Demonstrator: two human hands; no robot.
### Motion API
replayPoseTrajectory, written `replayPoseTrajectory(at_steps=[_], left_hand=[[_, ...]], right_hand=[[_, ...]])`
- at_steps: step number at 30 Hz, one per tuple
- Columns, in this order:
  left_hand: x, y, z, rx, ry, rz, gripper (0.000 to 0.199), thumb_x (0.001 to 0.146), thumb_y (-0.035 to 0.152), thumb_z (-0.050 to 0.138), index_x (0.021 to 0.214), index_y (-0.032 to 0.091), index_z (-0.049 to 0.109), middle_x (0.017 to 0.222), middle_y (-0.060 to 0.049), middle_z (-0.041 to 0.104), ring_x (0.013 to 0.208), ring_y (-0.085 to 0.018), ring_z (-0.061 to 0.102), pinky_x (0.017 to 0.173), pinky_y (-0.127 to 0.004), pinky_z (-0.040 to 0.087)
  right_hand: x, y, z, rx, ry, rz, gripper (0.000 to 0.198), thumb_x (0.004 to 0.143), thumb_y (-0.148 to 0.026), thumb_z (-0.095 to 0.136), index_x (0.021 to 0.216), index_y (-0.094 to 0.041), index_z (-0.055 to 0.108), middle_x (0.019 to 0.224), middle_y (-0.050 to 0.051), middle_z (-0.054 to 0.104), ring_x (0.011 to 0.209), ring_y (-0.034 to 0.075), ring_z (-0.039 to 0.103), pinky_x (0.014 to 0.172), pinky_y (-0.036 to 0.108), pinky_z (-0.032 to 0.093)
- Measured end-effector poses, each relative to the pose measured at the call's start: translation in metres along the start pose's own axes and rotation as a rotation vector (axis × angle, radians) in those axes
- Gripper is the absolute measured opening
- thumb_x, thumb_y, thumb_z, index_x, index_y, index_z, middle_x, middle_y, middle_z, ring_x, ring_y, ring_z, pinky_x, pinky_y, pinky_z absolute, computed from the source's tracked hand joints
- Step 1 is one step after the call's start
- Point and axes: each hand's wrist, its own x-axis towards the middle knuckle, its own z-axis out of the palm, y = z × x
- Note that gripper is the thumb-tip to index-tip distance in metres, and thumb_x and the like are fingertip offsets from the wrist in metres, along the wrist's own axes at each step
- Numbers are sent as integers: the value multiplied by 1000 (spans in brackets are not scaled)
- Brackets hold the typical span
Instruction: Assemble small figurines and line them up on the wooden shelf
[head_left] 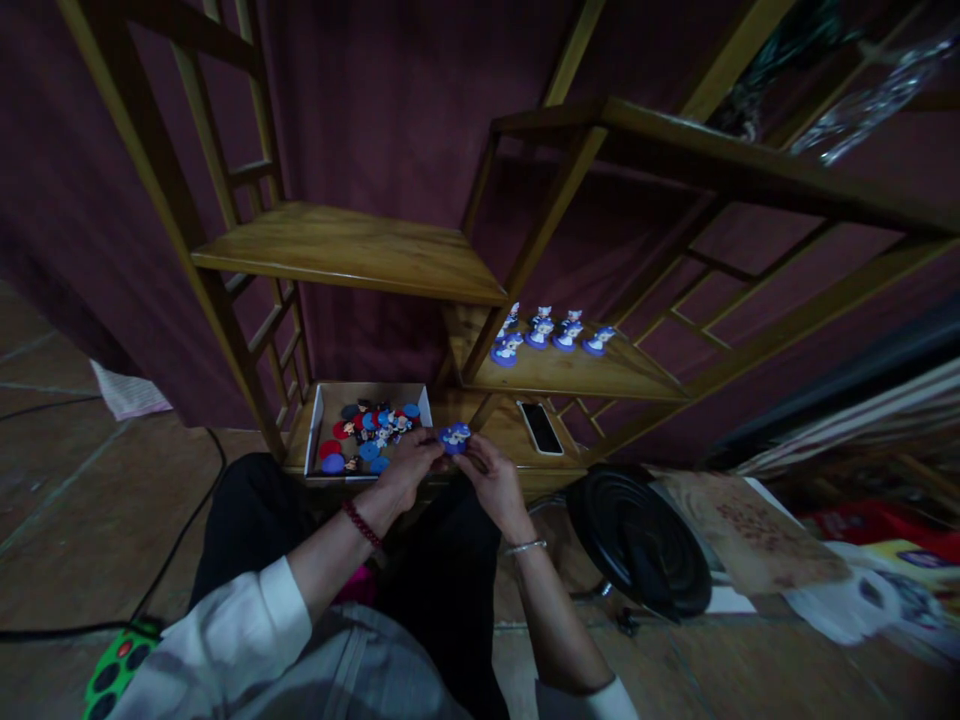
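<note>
Between my two hands is a small white and purple figurine (455, 437) on a round purple base. My left hand (411, 462) pinches it from the left, and my right hand (491, 475) grips it from the right. Just left of my left hand, a white-rimmed box (314, 432) holds a jumble of small figurines (385, 425) and loose round discs (331, 450) in red, blue and purple. Several similar figurines (566, 336) stand in rows on the shelf (592, 376) up and to the right.
A phone (541, 428) lies on the lower board right of my hands. Wooden shelf posts (536, 235) and an upper shelf (352, 250) frame the space. A black round stool (637, 540) stands at right; a cable (196, 520) runs across the floor at left.
</note>
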Motion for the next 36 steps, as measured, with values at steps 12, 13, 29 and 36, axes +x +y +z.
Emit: replayPoseTrajectory(at_steps=[12, 13, 29, 36], left_hand=[[2, -2, 34, 69, -31, 75, 17, 68, 3, 61, 78, 15, 55, 62, 3, 57, 51, -7, 55, 52, -18, 45], [0, -1, 37, 76, -49, 85, 16, 68, 3, 61, 78, 15, 56, 62, 2, 57, 52, -8, 55, 52, -18, 45], [-2, 12, 92, 205, -178, 205, 32, 66, -1, 52, 93, 15, 63, 77, -1, 59, 54, -6, 52, 47, -15, 43], [9, 3, 106, 261, -193, 332, 41, 67, 4, 54, 103, 20, 61, 100, -6, 60, 61, -9, 56, 52, -18, 44]], right_hand=[[-2, -23, -39, 36, 103, 68, 38, 70, -38, 68, 102, -20, 63, 101, 8, 67, 90, 21, 65, 87, 40, 52], [-2, -24, -42, 30, 116, 65, 39, 69, -39, 69, 103, -20, 63, 100, 8, 67, 90, 21, 65, 87, 41, 52], [15, -44, -95, 27, 228, 72, 47, 61, -45, 73, 98, -17, 65, 92, 8, 69, 83, 20, 65, 84, 40, 52], [30, -48, -113, 20, 258, 69, 47, 61, -44, 73, 99, -17, 65, 95, 8, 69, 83, 20, 64, 81, 38, 52]])
